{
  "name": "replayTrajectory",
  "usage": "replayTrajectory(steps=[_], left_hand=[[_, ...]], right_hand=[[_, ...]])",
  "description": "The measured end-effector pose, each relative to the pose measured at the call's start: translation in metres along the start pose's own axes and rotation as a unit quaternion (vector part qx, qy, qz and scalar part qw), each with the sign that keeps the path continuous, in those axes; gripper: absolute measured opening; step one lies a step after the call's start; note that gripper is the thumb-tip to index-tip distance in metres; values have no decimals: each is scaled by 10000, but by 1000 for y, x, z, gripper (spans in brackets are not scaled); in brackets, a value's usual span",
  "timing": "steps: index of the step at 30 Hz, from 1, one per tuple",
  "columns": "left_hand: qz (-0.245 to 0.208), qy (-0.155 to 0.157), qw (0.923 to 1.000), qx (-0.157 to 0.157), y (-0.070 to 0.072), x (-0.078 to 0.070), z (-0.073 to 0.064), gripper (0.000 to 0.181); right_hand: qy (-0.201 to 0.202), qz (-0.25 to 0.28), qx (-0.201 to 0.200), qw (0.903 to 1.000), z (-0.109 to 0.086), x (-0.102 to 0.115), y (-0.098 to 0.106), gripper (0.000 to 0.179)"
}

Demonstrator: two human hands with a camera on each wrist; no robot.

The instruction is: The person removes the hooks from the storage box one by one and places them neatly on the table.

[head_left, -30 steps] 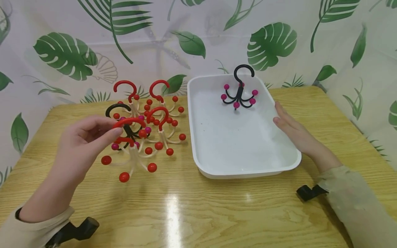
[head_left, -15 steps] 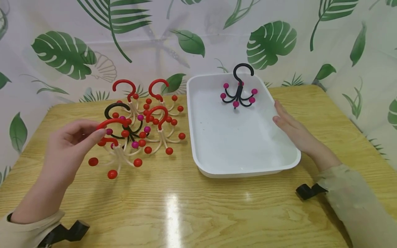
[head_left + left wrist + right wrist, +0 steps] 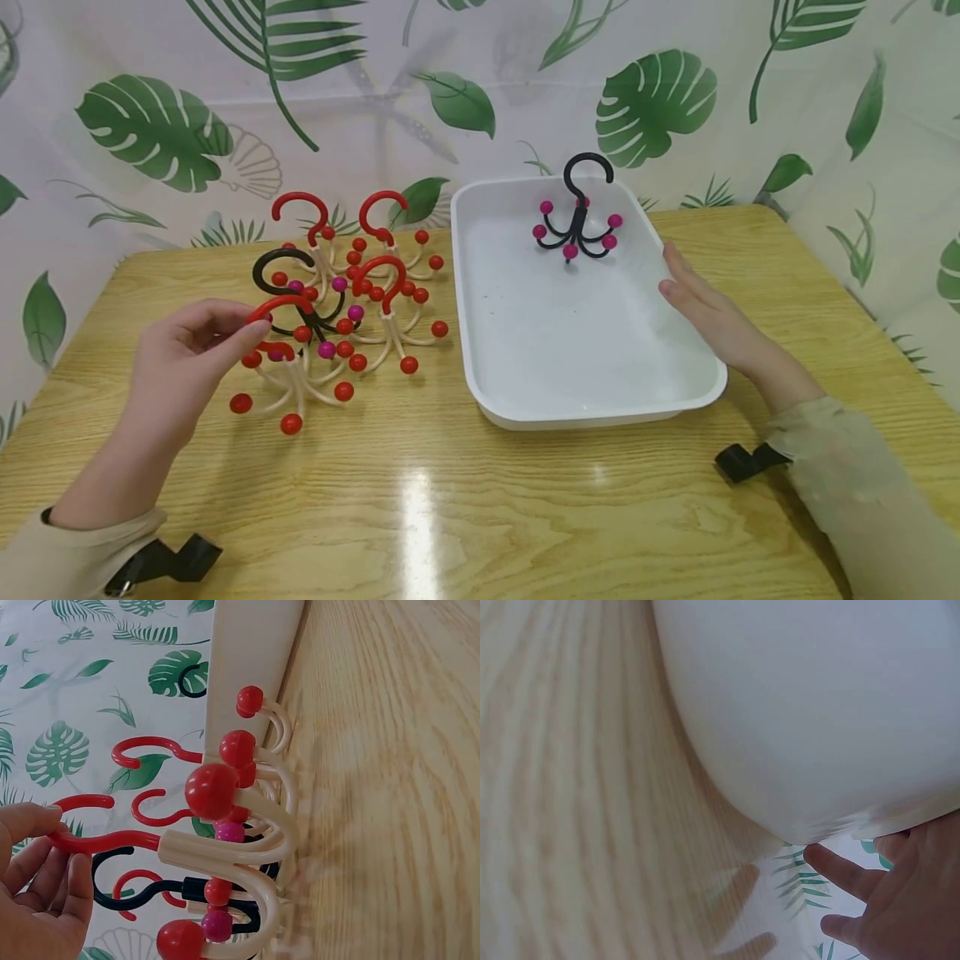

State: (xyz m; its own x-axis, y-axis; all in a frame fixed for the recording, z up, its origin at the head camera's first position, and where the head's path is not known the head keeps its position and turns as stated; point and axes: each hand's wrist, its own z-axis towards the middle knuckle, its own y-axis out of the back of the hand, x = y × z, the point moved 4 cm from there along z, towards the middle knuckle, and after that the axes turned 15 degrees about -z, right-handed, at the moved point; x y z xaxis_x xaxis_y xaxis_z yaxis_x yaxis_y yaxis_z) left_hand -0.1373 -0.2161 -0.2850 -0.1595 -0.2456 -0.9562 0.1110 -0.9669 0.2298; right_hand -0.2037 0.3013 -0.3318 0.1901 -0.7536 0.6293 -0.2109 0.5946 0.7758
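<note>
My left hand point(image 3: 183, 367) pinches the red hook of a cream, red-tipped multi-arm hanger point(image 3: 296, 379) between thumb and fingers. In the left wrist view that hanger point(image 3: 199, 847) has its arms close to the tabletop; whether it touches is unclear. Just behind it stands a black hanger point(image 3: 262, 271) with magenta ball tips, partly covered. Three more red-hooked hangers, one of them the nearest hanger point(image 3: 392, 329), stand behind and to the right. My right hand point(image 3: 712, 325) rests with extended fingers against the right side of a white tray point(image 3: 480, 392).
Inside the tray, toward its back, another black hanger point(image 3: 579, 225) with magenta tips stands upright. Everything is on a wooden table point(image 3: 450, 525). A leaf-patterned cloth point(image 3: 525, 83) rises behind the table's far edge.
My left hand first carried the red-hooked hanger left, away from the cluster, then slightly right and lower. My right hand and the tray stay in place.
</note>
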Motion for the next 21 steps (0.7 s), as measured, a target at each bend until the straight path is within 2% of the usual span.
replayTrajectory(steps=[14, 21], left_hand=[[23, 107, 9999, -12, 0, 5, -2, 17], [205, 173, 9996, -38, 0, 3, -3, 23]], right_hand=[[38, -20, -21, 10000, 1, 0, 0, 61], [93, -16, -60, 9999, 1, 0, 0, 61]])
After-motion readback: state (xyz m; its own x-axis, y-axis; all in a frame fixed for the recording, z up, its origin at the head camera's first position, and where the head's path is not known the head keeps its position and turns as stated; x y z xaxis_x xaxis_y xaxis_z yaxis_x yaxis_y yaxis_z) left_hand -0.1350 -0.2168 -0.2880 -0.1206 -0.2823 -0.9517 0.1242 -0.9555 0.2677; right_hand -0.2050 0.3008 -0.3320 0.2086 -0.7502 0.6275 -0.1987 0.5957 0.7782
